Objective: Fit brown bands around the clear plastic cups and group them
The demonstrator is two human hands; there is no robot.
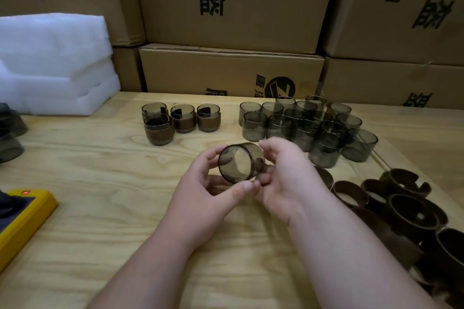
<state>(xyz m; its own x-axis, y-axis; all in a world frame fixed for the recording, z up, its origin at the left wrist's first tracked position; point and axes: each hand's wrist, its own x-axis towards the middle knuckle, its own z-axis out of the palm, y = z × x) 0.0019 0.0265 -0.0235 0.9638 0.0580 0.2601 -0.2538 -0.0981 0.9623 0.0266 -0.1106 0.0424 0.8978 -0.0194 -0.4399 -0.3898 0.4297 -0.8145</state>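
Both hands holding smoky clear cup (240, 163) on its side above bench (100, 208) centre. Left hand (213, 183) curling fingers and thumb round cup's near end; right hand (286, 178) gripping far end. Four banded cups (180, 118) standing at 11 o'clock. Unbanded cups (308, 128) clustering at 1 o'clock. Brown bands (406, 211) lying heaped at 4 o'clock.

Left hand (213, 178): my fingers curl round the near rim of a cup (238, 163), thumb below, fingertips above.
Right hand (288, 175): I grip the cup's far end, fingers bent underneath, thumb on top.
Forearms: both bare, reaching in from the bottom edge, wrists close together.
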